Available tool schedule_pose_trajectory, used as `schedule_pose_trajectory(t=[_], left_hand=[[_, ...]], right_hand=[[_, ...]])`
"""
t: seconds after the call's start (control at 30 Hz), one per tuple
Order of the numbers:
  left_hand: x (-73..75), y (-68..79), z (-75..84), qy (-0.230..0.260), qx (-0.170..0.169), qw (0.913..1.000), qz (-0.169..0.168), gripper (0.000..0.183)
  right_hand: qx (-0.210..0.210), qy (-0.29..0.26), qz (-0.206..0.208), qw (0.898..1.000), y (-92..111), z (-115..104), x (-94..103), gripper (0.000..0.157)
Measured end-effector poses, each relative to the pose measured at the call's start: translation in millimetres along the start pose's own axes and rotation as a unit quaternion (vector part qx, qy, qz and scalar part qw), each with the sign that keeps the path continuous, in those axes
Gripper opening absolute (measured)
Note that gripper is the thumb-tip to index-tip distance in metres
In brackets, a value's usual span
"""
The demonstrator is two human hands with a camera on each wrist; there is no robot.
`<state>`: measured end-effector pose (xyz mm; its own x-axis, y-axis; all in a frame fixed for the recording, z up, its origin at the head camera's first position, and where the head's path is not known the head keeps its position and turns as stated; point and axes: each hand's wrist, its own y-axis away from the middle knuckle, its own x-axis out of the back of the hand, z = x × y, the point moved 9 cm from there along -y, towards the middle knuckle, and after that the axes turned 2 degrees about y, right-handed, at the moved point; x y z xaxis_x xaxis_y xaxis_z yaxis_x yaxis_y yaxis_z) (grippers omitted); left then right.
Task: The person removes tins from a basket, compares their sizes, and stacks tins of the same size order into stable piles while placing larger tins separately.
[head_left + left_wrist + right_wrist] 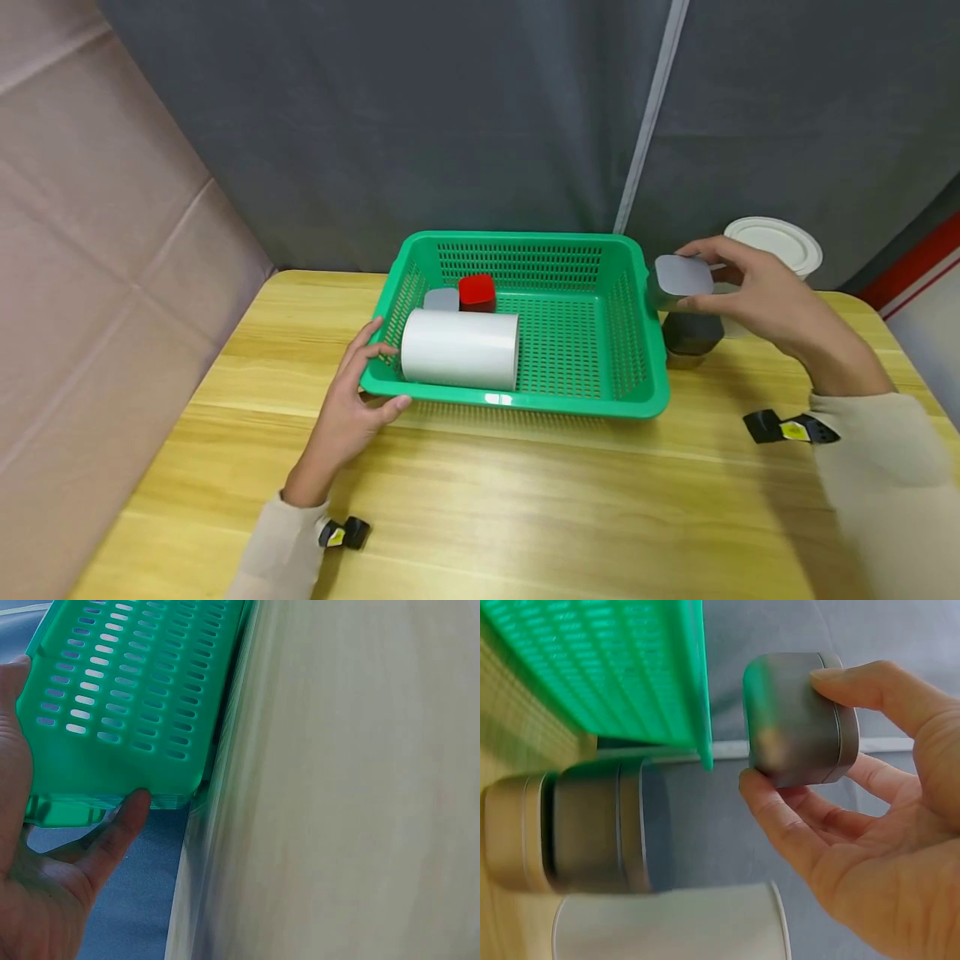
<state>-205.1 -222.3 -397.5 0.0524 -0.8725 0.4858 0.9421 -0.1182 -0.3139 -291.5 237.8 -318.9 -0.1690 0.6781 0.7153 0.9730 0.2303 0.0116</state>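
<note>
My right hand (757, 287) pinches a small square grey tin (678, 279) with rounded corners between thumb and fingers. The right wrist view shows this tin (795, 720) raised off the table, just outside the basket's right end. With its thumb at the front and fingers over the left rim, my left hand (356, 396) grips the corner of a green plastic basket (517, 404). Inside the basket, a white cylinder (461, 350) lies on its side at the front left. Behind it are a red tin (477, 292) and a grey-topped tin (441, 299), partly hidden.
Right of the basket, a dark tin (693, 333) stands on a gold-coloured tin (514, 832). A white round canister (776, 242) stands behind my right hand. A grey curtain (450, 125) hangs behind the wooden table (525, 500).
</note>
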Motion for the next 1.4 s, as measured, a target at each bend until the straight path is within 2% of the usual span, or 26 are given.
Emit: schedule_pose_trajectory(t=[0.3,0.53,0.6,0.83,1.4], left_hand=[[-0.2,-0.2,-0.6,0.003,0.006,1.0000,0.000,0.058],[-0.5,-0.3,-0.2,0.006,0.007,1.0000,-0.001,0.058],[-0.4,-0.3,-0.4,0.004,0.006,1.0000,0.000,0.058],[-0.1,-0.5,-1.5,0.001,0.007,1.0000,0.000,0.058],[0.2,0.1,-2.3,-0.012,0.020,0.9997,-0.006,0.057]], right_hand=[[-0.018,-0.016,0.008,1.000,10.2,30.3,5.0,0.056],[-0.029,-0.004,0.004,1.000,13.8,45.3,4.4,0.058],[-0.033,0.000,0.002,0.999,14.6,47.0,3.4,0.057],[-0.007,-0.003,-0.008,1.000,15.8,47.6,-0.2,0.055],[-0.013,-0.009,-0.013,1.000,14.9,51.8,-4.1,0.057]])
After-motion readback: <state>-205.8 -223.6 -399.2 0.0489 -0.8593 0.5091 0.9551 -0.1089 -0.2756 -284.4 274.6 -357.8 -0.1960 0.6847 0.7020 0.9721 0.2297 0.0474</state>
